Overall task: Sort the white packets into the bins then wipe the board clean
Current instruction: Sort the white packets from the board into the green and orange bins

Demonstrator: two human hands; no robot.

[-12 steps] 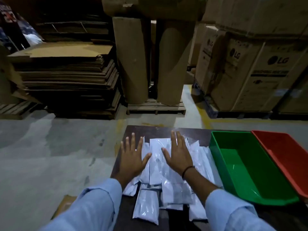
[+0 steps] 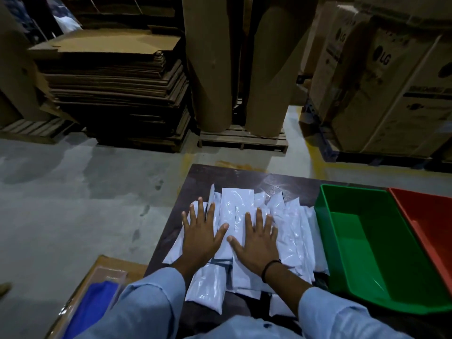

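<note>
Head cam: both hands lie flat on the pile of white packets in the lower middle of the frame. The left hand and right hand have fingers straight and spread wide, gripping nothing. The pile sits on the dark board, with the green bin and red bin at right. Looks like sorting hasn't started. Tip: peel one packet off the top instead of grabbing a slippery handful.

- A warehouse: stacked flattened cardboard sheets on wooden pallets.
- Large printed cartons, tall cardboard rolls, bare concrete floor.
</note>
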